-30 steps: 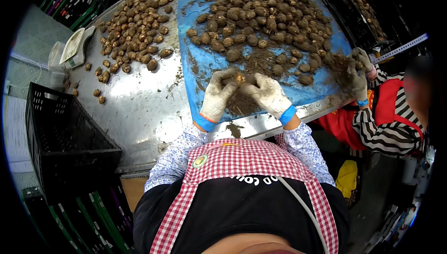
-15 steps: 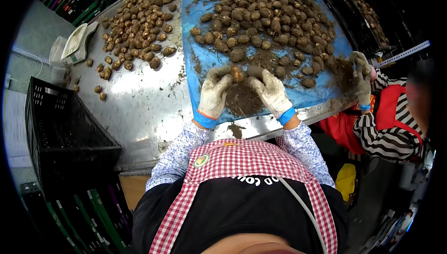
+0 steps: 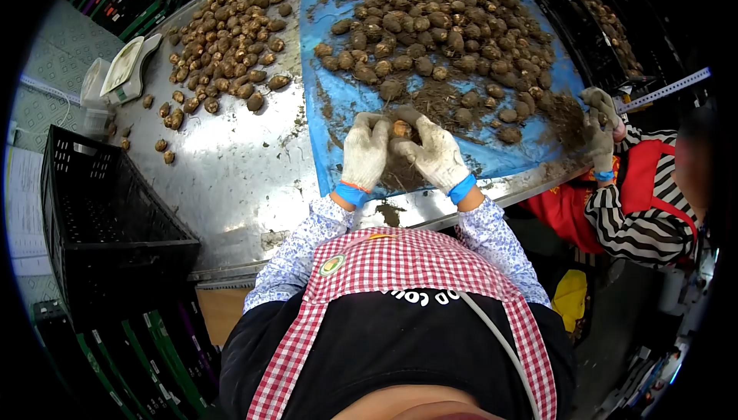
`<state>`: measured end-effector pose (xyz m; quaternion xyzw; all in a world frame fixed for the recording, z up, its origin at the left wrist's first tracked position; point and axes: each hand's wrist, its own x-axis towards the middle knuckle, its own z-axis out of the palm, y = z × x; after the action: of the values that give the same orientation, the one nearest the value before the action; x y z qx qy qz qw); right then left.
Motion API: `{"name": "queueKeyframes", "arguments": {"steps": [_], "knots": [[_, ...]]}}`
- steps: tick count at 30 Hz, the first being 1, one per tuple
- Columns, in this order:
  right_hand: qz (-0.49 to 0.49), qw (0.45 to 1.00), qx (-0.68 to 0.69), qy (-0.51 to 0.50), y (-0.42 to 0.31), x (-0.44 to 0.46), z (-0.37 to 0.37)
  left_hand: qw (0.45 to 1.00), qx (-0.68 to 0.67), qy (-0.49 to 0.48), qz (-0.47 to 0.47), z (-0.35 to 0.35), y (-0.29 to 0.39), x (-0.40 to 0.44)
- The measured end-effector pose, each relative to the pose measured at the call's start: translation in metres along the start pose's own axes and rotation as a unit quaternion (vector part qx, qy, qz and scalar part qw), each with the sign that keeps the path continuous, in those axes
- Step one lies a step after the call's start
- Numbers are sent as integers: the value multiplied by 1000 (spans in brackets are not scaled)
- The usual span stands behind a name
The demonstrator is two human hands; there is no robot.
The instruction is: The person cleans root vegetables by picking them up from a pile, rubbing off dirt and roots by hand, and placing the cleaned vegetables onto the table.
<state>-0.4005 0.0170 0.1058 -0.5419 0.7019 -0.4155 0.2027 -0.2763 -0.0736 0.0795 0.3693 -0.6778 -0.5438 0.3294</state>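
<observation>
A small brown taro corm point(image 3: 400, 128), with a paler orange-brown patch facing up, is held between my two gloved hands over the blue sheet point(image 3: 327, 143). My right hand point(image 3: 435, 154) closes on it, fingers over the far side and thumb nearer me. On the other side, my left hand point(image 3: 364, 151) has its fingers curled in against the corm; their tips are partly hidden. Both gloves are whitish with soil-darkened fingers. Just beyond the hands lies a large heap of soil-covered corms point(image 3: 453, 28). Loose soil and root fibres lie beneath the hands.
Cleaner-looking corms point(image 3: 231, 43) are spread on the metal table point(image 3: 238, 158) to the left. A scale point(image 3: 131, 70) and a black crate point(image 3: 115, 243) stand farther left. At right, a co-worker's gloved hands point(image 3: 601, 131) are near the sheet's edge, beside black crates point(image 3: 580, 28).
My hands have drawn closer together around the corm, which has shifted slightly right and nearer me. The co-worker's hands have moved slightly.
</observation>
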Motion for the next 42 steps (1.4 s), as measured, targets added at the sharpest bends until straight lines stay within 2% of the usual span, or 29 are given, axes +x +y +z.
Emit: {"name": "queueKeyframes", "arguments": {"steps": [3, 4, 5, 8, 10, 13, 14, 17, 18, 19, 21, 22, 24, 27, 28, 29, 31, 36, 37, 38, 39, 41, 42], "knots": [[-19, 998, -52, 3, 15, -4, 3, 999, 39, 14, -8, 1, -9, 5], [-52, 998, -16, 15, 20, -6, 6, 999, 45, 18, -7, 1, -12, 5], [-64, 997, -35, 18, 23, -11, 7, 998, 51, 22, -7, 1, -15, 5], [-84, 994, -61, 19, 21, -17, 7, 998, -11, 21, -63, 6, -30, 9], [-74, 997, -35, 5, 23, -16, 9, 998, 36, 48, -4, 8, -35, 8], [24, 994, -89, -66, 9, -12, 2, 992, 85, 48, 83, 7, -21, 6], [52, 994, -65, -76, 8, -12, 3, 988, 98, 42, 110, 6, -16, 4], [-26, 990, -99, -96, 4, -9, 1, 992, 109, 51, 25, 5, -18, 19], [13, 989, -79, -121, -1, -10, -2, 989, 121, 69, 49, -2, -20, 24], [-8, 994, -64, -88, 0, -13, -2, 973, 180, 97, 105, -8, -30, 31], [-49, 998, -35, -21, 9, -19, -4, 979, 193, 39, 45, -17, -40, 35], [26, 999, 3, -36, 14, -18, -6, 978, 194, 11, 81, -19, -41, 33], [49, 999, 4, -15, 23, -19, -5, 967, 195, -41, 156, -21, -43, 30], [60, 998, -10, -16, 22, -16, -4, 982, 120, -127, 72, -16, 17, 6], [59, 998, -20, -26, 19, -16, -3, 974, 115, -122, 151, -9, 1, 5], [57, 997, -30, -36, 17, -17, -2, 961, 169, -86, 202, -3, 4, -1], [22, 999, -31, -24, 25, -18, 5, 960, 161, -56, 223, 0, -3, -1], [14, 991, -130, -38, 17, -21, 4, 973, 203, -13, 114, 4, -6, 24], [-6, 996, -89, -18, 21, -22, 6, 974, 211, -7, 85, 2, -14, 33], [-27, 998, -49, 1, 25, -23, 7, 970, 216, 30, 111, -3, -38, 44], [-47, 999, -7, 22, 27, -22, 6, 974, 213, 5, 82, -12, -43, 45], [21, 1000, -9, 21, 31, -23, 0, 969, 221, -49, 103, -15, -57, 42], [46, 999, -7, 18, 33, -23, 0, 984, 139, -106, 44, -15, -55, 35]]}}
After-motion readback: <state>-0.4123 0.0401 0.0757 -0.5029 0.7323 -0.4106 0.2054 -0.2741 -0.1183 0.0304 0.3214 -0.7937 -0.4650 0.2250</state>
